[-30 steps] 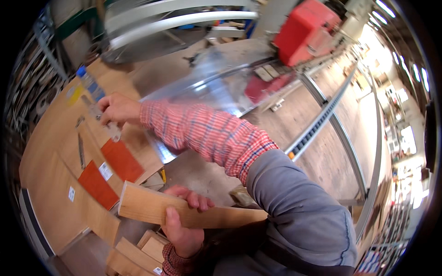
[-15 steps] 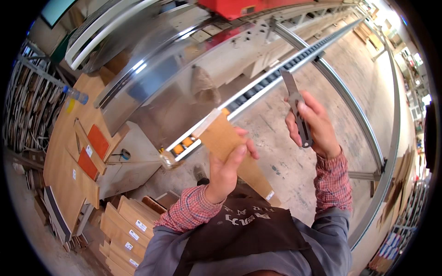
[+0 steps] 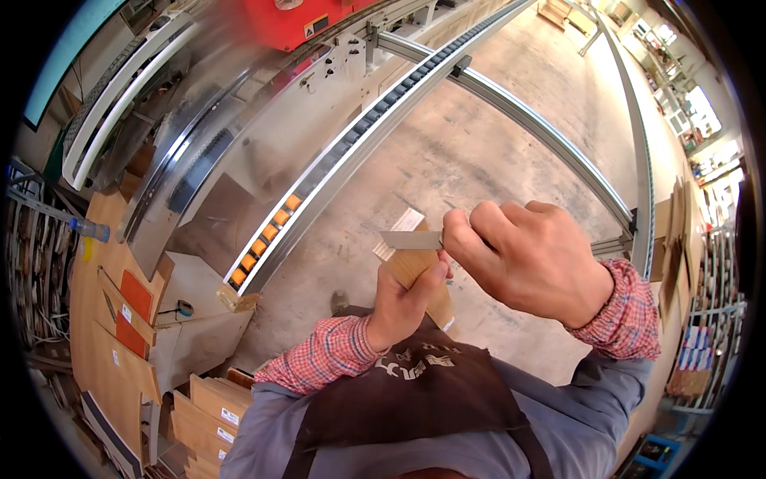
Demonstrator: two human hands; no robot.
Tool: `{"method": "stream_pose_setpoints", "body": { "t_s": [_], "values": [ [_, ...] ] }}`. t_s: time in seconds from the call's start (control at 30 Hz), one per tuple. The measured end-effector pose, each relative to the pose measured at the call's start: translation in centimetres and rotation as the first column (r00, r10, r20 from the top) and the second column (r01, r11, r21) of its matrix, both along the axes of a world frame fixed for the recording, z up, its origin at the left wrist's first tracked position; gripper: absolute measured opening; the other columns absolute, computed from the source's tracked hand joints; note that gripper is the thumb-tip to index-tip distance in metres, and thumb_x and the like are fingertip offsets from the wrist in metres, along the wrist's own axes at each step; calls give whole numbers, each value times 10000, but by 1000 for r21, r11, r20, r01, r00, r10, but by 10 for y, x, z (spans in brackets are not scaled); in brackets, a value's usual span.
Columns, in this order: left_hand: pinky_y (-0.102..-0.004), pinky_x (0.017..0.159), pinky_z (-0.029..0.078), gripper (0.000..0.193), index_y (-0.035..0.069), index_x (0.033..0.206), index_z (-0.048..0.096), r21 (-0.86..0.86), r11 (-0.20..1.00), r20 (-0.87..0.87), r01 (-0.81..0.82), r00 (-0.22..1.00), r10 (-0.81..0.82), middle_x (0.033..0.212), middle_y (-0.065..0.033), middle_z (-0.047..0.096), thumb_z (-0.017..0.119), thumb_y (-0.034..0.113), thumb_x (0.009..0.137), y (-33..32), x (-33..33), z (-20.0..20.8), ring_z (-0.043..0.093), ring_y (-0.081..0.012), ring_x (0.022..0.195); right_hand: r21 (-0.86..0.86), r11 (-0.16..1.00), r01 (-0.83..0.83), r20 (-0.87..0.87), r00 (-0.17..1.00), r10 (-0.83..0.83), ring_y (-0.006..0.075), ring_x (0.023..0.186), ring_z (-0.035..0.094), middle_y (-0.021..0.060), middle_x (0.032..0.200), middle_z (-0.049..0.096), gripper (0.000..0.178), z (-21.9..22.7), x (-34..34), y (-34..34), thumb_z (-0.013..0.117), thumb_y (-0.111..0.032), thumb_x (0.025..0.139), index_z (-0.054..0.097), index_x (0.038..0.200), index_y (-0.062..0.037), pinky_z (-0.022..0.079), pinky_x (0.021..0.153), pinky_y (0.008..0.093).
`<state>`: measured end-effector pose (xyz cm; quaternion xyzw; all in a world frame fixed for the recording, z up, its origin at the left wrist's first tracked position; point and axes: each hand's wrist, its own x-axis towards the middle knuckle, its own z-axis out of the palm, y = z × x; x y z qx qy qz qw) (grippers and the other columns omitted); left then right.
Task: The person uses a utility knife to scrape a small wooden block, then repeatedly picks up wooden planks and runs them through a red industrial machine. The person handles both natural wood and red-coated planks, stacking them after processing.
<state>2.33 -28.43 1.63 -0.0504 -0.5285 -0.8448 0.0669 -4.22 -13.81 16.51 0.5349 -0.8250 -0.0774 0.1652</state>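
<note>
My left hand [image 3: 403, 307] is closed round a narrow wood-grain board [image 3: 415, 266], thumb on its face. The board's far end shows a pale edge, and its lower end, with a small white label, comes near my apron. My right hand [image 3: 519, 259] is a fist round a utility knife [image 3: 411, 240]. Only the flat grey blade sticks out, pointing left; the handle is hidden inside the fingers. The blade lies across the board close to its far end; whether it touches the wood I cannot tell. Both hands are close together in front of my chest.
A roller rail [image 3: 343, 152] with orange rollers at its near end runs diagonally ahead, joined to a metal crossbar [image 3: 550, 128]. A red machine [image 3: 299, 20] stands beyond. Stacked boards [image 3: 203, 415] are at lower left, beside a wooden table [image 3: 92, 319] with a bottle [image 3: 89, 229].
My right hand has come left and turned over, bringing the knife blade from upright and apart to lying across the board. The board is drawn in, off the rail. The view has shifted.
</note>
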Motion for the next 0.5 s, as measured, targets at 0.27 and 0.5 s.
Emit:
{"method": "stream_pose_setpoints", "body": {
  "t_s": [0.27, 0.5],
  "values": [
    [-251, 647, 457, 105, -7, 991, 640, -18, 994, 105, 111, 989, -108, 850, 6, 607, 603, 86, 959, -8, -2, -4, 559, -63, 756, 154, 988, -2, -55, 998, 10, 129, 543, 552, 20, 693, 460, 272, 17, -5, -8, 663, -157, 716, 572, 919, -1, 428, 413, 278],
    [-245, 593, 428, 93, -7, 1008, 631, -32, 991, 4, 128, 992, -128, 800, 17, 589, 604, 69, 961, -3, -10, -5, 522, -36, 708, 193, 980, 50, -87, 996, -34, 116, 528, 527, 19, 683, 456, 279, 20, -11, -13, 666, -165, 690, 574, 894, 3, 415, 411, 266]
  ]
}}
